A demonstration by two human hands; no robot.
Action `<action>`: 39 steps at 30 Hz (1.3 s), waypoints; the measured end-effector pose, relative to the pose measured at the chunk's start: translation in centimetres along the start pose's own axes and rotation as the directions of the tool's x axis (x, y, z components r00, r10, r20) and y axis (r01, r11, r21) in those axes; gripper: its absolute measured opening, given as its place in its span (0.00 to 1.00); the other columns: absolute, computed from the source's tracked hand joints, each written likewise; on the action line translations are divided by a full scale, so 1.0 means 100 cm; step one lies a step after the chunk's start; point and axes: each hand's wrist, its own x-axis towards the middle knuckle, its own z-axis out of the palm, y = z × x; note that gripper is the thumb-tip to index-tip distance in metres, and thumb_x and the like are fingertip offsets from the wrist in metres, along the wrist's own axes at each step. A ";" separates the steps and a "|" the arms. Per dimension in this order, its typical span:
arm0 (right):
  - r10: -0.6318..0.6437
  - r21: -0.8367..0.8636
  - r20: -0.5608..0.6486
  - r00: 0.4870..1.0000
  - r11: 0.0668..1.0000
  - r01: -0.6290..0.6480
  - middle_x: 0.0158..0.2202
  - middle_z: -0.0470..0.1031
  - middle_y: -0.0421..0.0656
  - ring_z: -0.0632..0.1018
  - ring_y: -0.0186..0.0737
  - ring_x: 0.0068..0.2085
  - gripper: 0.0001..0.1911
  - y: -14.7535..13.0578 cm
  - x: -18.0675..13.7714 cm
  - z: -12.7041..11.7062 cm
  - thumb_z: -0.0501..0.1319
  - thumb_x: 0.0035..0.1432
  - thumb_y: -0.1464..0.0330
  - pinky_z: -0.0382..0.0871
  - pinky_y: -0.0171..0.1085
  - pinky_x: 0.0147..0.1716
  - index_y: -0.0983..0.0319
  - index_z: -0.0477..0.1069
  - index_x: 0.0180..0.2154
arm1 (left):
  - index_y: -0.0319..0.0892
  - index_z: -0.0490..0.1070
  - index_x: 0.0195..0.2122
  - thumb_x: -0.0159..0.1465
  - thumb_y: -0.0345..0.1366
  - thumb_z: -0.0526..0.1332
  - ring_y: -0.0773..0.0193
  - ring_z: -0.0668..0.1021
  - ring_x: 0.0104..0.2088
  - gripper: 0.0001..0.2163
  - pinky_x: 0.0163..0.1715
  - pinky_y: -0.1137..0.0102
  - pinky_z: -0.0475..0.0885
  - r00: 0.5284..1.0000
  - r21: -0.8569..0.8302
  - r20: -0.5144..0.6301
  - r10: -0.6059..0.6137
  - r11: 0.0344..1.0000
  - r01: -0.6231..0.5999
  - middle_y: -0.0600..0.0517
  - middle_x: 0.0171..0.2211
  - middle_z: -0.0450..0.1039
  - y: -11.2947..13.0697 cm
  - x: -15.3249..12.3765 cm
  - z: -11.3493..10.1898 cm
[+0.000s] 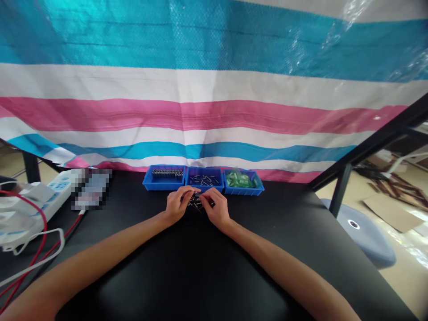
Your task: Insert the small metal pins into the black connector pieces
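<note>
My left hand [176, 204] and my right hand [216, 207] meet close together over the black table, just in front of the blue bins. The fingers of both are bent in a pinch, and whatever they hold is too small to name. Between and beneath them lies a pile of small, thin metal pieces [195, 204], perhaps screws or pins. Right behind the hands, the middle blue bin [214, 188] holds more such loose pieces. Rows of short metal cylinders [167, 173] fill the back of the left blue bin [157, 185]. Small green packets [241, 179] fill the right blue bin [245, 191].
White power strips [55, 191] with plugs, a red cable [45, 223] and a white cable [33, 269] occupy the table's left side, near a blurred-out device [92, 189]. A striped plastic sheet [214, 116] hangs behind. A grey stool [364, 236] stands beyond the right edge.
</note>
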 end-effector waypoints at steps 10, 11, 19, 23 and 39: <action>0.005 0.030 -0.023 1.000 1.000 -0.005 0.29 0.68 0.41 0.70 0.34 0.28 0.07 0.001 -0.001 0.001 0.57 0.61 0.69 0.67 0.34 0.28 0.62 0.70 0.31 | 0.41 0.68 0.44 0.69 0.36 0.52 0.75 0.67 0.18 0.09 0.21 0.79 0.65 0.993 -0.032 -0.101 -0.055 0.998 0.051 0.53 0.27 0.73 -0.009 -0.005 0.003; 0.002 0.033 -0.024 1.000 0.999 -0.001 0.29 0.68 0.41 0.70 0.34 0.29 0.07 0.001 -0.001 0.001 0.57 0.61 0.69 0.67 0.34 0.28 0.61 0.70 0.31 | 0.41 0.69 0.45 0.69 0.36 0.52 0.74 0.69 0.19 0.09 0.22 0.78 0.67 0.994 -0.006 -0.105 -0.029 1.000 0.029 0.53 0.27 0.73 -0.009 -0.005 0.003; 0.015 0.015 -0.024 1.000 1.000 -0.014 0.31 0.70 0.43 0.71 0.35 0.29 0.07 -0.002 -0.001 -0.001 0.56 0.63 0.68 0.68 0.35 0.30 0.61 0.71 0.35 | 0.41 0.72 0.45 0.67 0.37 0.56 0.67 0.79 0.29 0.10 0.33 0.74 0.74 0.996 0.140 -0.062 0.059 0.989 -0.050 0.50 0.32 0.78 -0.007 0.001 -0.001; 0.010 0.021 -0.024 1.000 1.000 -0.009 0.32 0.71 0.42 0.71 0.34 0.28 0.08 -0.001 -0.002 -0.001 0.55 0.64 0.68 0.68 0.35 0.30 0.59 0.71 0.43 | 0.40 0.71 0.43 0.65 0.38 0.59 0.71 0.77 0.23 0.09 0.28 0.78 0.72 0.997 0.118 -0.076 0.017 0.993 -0.008 0.54 0.27 0.77 -0.008 -0.001 0.001; 0.008 -0.014 0.022 1.000 1.000 -0.008 0.29 0.69 0.41 0.71 0.34 0.27 0.07 0.003 -0.002 0.002 0.56 0.63 0.66 0.67 0.34 0.28 0.60 0.71 0.34 | 0.41 0.71 0.42 0.64 0.38 0.60 0.69 0.78 0.25 0.08 0.29 0.77 0.73 0.999 0.115 -0.040 0.021 0.993 -0.017 0.54 0.27 0.77 -0.007 0.000 0.001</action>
